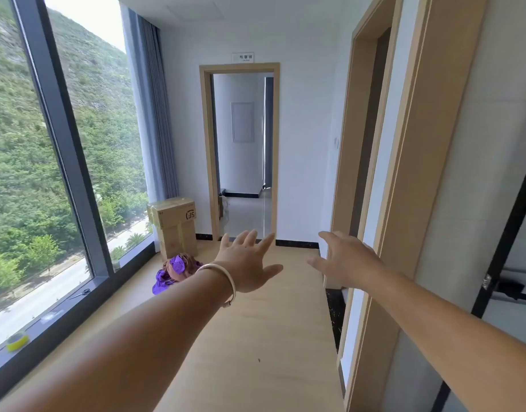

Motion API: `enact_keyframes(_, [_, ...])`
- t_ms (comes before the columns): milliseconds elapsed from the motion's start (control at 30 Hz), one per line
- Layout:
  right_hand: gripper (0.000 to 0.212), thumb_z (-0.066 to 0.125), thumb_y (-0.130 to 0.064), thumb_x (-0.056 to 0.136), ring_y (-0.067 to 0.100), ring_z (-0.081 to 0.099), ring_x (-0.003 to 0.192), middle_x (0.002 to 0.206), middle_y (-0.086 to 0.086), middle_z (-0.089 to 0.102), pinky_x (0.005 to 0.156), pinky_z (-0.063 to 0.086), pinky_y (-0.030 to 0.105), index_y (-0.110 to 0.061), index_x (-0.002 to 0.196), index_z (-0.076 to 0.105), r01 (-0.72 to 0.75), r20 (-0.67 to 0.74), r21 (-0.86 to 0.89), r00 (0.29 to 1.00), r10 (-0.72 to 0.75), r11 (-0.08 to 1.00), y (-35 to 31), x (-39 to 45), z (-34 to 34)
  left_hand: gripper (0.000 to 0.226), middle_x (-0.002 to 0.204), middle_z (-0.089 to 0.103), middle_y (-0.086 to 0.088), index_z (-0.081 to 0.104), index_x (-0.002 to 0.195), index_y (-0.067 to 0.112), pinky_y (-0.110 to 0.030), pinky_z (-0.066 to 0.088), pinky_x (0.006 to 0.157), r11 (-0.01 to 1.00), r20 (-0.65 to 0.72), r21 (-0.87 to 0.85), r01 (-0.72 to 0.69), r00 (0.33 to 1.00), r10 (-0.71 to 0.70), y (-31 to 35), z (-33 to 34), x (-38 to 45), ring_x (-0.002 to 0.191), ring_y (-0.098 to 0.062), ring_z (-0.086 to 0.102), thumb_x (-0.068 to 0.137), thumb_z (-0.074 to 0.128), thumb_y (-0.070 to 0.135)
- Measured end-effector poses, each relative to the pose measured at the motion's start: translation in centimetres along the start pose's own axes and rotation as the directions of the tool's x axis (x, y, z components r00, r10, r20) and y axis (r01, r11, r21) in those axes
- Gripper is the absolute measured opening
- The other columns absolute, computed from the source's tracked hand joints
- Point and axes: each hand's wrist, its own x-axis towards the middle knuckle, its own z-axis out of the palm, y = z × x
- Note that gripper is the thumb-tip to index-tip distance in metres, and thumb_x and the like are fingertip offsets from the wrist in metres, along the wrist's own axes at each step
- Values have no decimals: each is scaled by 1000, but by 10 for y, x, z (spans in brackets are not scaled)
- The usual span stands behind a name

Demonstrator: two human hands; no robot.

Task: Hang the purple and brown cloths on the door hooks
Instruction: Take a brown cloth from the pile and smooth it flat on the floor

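Observation:
A purple cloth point(162, 281) and a brown cloth point(178, 270) lie bunched together on the wooden floor by the window, in front of a cardboard box. My left hand point(248, 263) reaches forward with its fingers spread, empty, to the right of the cloths and apart from them. It wears a pale bangle at the wrist. My right hand point(345, 260) is also stretched out, open and empty, near a wooden door frame point(404, 179). No door hooks are visible.
A stack of cardboard boxes point(174, 224) stands by the curtain. The large window point(47, 162) runs along the left, with scissors point(82, 292) and a yellow tape roll point(17, 341) on its sill. An open doorway point(243, 156) lies straight ahead.

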Motion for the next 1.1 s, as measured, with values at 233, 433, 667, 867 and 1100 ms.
enact_keyframes(233, [76, 40, -68, 88, 22, 25, 143, 157, -5, 24, 113, 26, 48, -30, 151, 20, -52, 12, -41, 999, 52, 998, 4, 75, 16, 78, 163, 6, -4, -6, 153, 35, -58, 0, 118, 999, -21, 42, -34, 999, 35, -27, 12, 76, 150, -25, 0, 91, 24, 72])
enact_keyframes(433, [73, 39, -67, 89, 23, 23, 144, 157, -5, 26, 115, 22, 49, -31, 150, 22, -55, 4, -77, 998, 55, 996, -6, 146, 41, 77, 163, 5, -5, -5, 153, 35, -58, -3, 116, 998, -18, 54, -40, 999, 41, -73, 26, 139, 150, -26, 0, 91, 23, 71])
enact_keyframes(667, [73, 38, -66, 89, 21, 25, 143, 156, -4, 28, 114, 23, 46, -29, 150, 23, -57, -26, -74, 998, 56, 996, -20, 222, 61, 76, 163, 5, -5, -6, 153, 36, -58, -2, 117, 998, -4, 56, -26, 1000, 26, -124, 41, 211, 150, -26, -1, 91, 19, 72])
enact_keyframes(867, [73, 38, -65, 90, 19, 21, 144, 157, -5, 24, 115, 21, 46, -28, 151, 20, -58, -1, -76, 998, 58, 995, -22, 285, 72, 75, 163, 4, -6, -6, 153, 35, -58, -1, 117, 999, 13, 49, -14, 1000, 13, -151, 44, 266, 150, -25, -2, 92, 19, 71])
enact_keyframes(1100, [72, 38, -63, 92, 18, 20, 144, 157, -4, 24, 116, 19, 47, -28, 151, 18, -23, -11, -93, 1000, 22, 995, -3, 375, 92, 74, 163, 3, -5, -7, 153, 36, -58, -1, 118, 999, 23, 41, 9, 1000, -10, -170, 61, 352, 150, -25, -3, 93, 20, 70])
